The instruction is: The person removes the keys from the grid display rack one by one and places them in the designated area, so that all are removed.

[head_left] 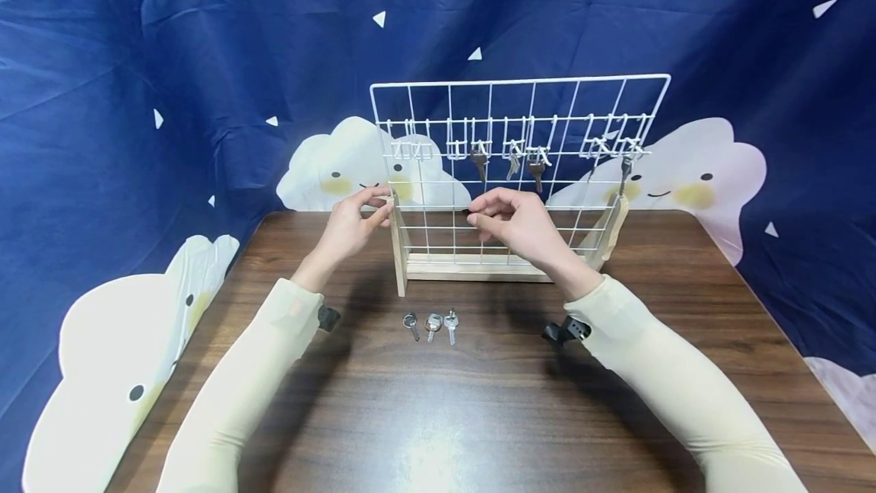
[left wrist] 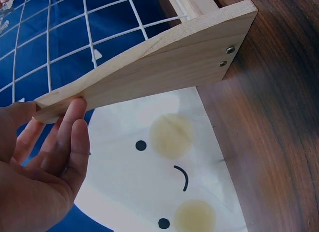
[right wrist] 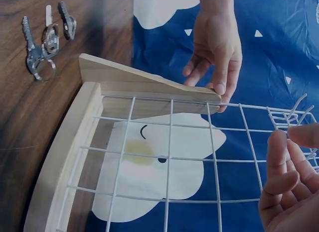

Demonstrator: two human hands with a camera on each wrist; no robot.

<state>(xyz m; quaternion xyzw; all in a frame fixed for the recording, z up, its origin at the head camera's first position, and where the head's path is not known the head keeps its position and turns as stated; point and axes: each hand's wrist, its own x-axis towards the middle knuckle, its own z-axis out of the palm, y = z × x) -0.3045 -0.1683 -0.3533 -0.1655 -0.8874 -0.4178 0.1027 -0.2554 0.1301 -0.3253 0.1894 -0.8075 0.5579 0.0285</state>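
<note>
My left hand pinches the tip of the wooden side panel of a white wire grid rack, thumb on one side and fingers on the other. In front of the grid, below the hanging keys, is my right hand, fingers loosely bent and thumb near the index fingertip. No object shows between them, also in the right wrist view, where this hand appears beside the wire hooks. Several keys hang on the hooks, among them a dark key and a silver key.
Three keys lie on the brown wooden table before the rack: a left one, a middle one and a right one. A wooden base bar joins the rack's sides. Behind hangs a dark blue curtain with clouds.
</note>
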